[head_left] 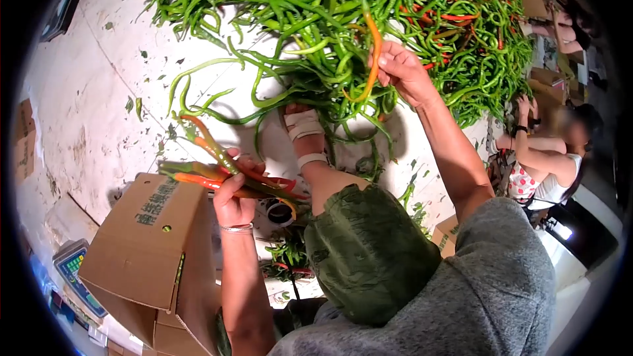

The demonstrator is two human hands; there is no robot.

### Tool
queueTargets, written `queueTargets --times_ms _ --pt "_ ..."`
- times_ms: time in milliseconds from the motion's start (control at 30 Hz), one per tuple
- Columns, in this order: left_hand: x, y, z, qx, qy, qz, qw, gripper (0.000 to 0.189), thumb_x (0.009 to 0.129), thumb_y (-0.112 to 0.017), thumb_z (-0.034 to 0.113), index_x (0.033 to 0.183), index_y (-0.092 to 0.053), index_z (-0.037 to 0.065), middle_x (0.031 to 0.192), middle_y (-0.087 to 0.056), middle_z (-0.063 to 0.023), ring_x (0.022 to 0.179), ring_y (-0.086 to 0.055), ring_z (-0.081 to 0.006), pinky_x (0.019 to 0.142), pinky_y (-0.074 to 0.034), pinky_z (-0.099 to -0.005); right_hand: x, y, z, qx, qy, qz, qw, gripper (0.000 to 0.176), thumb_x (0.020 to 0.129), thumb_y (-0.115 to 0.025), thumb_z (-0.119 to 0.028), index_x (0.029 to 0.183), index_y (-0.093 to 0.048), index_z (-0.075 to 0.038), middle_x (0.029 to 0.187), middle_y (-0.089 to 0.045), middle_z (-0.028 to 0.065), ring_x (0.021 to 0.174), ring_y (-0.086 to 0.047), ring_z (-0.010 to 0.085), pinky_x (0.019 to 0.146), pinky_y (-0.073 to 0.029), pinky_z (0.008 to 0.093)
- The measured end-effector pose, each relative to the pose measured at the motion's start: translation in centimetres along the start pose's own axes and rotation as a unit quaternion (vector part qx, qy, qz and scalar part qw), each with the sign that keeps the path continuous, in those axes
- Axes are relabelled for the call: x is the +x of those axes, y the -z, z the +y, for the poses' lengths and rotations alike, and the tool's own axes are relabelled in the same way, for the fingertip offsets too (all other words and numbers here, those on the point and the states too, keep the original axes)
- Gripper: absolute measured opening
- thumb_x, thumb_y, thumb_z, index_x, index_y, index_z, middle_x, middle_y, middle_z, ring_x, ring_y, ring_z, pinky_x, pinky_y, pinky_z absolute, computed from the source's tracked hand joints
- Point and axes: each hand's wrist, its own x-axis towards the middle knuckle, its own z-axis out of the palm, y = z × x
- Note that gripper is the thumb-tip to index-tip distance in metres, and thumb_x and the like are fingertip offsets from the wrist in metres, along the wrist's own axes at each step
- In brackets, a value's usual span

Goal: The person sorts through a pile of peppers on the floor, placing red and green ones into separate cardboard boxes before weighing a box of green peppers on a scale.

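Note:
A bunch of red, orange and greenish chili peppers is gripped in my left hand, beside the open cardboard box. My right hand pinches one long orange chili pepper near its middle; its curved tip hangs below the fingers. Behind that hand spreads a large heap of long green chili peppers, with some red ones mixed in at the right. A few green chilies lie loose on the floor between my hands, around my sandalled foot.
An open cardboard box stands at lower left, next to a scale with a lit display. Another person sits at the right edge by the heap. Leaf scraps dot the pale floor. A smaller carton is near my knee.

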Motion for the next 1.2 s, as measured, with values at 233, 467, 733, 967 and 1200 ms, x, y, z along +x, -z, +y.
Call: queueTargets --times_ms 233,467,733,967,1200 --pt "-0.7 1.0 -0.7 -0.003 0.017 0.008 1.0 0.045 0.075 -0.053 0.0 0.119 -0.046 0.004 0.097 -0.059 -0.0136 0.093 -0.059 -0.0325 0.089 -0.047 -0.0446 -15.1 10.6 9.4 -0.112 -0.413 -0.044 0.903 0.028 0.083 -0.064 -0.023 0.108 -0.059 -0.013 0.077 -0.061 -0.0003 0.068 -0.055 0.0095 0.054 -0.043 0.0253" --pt "-1.2 2.4 -1.8 -0.01 0.045 0.049 0.998 0.046 0.076 -0.053 0.002 0.121 -0.045 0.004 0.097 -0.058 -0.0135 0.095 -0.058 -0.0334 0.089 -0.046 -0.0477 -10.8 17.6 6.9 -0.798 -0.094 0.106 0.586 0.022 0.075 -0.056 -0.01 0.097 -0.057 -0.009 0.093 -0.06 0.0147 0.085 -0.059 0.033 0.072 -0.048 0.0439" --pt "-0.3 0.5 -2.3 -0.004 0.021 0.087 0.996 0.047 0.072 -0.054 0.002 0.118 -0.044 0.002 0.093 -0.059 -0.0144 0.089 -0.059 -0.0321 0.083 -0.049 -0.0437 6.0 25.6 -3.3 -0.948 -0.084 0.162 0.26 0.038 0.082 -0.05 -0.015 0.12 -0.047 -0.011 0.118 -0.051 0.0057 0.115 -0.042 0.024 0.093 -0.034 0.0413" --pt "1.8 -1.3 -2.5 0.028 0.024 0.077 0.996 0.05 0.07 -0.056 0.004 0.118 -0.045 0.0 0.089 -0.058 -0.0152 0.087 -0.059 -0.0292 0.085 -0.047 -0.0408 6.7 26.1 0.0 -0.943 -0.021 0.249 0.22 0.036 0.085 -0.049 -0.017 0.12 -0.045 -0.013 0.115 -0.048 0.0028 0.115 -0.039 0.0224 0.093 -0.029 0.0483" --pt "2.7 -3.4 -2.4 0.03 0.013 0.078 0.996 0.05 0.07 -0.057 0.003 0.119 -0.044 0.0 0.09 -0.058 -0.0157 0.087 -0.059 -0.0298 0.087 -0.047 -0.0421 7.9 24.1 -2.3 -0.949 -0.099 0.2 0.223 0.022 0.083 -0.051 -0.02 0.104 -0.057 -0.017 0.105 -0.054 0.0017 0.11 -0.042 0.021 0.093 -0.027 0.0446"
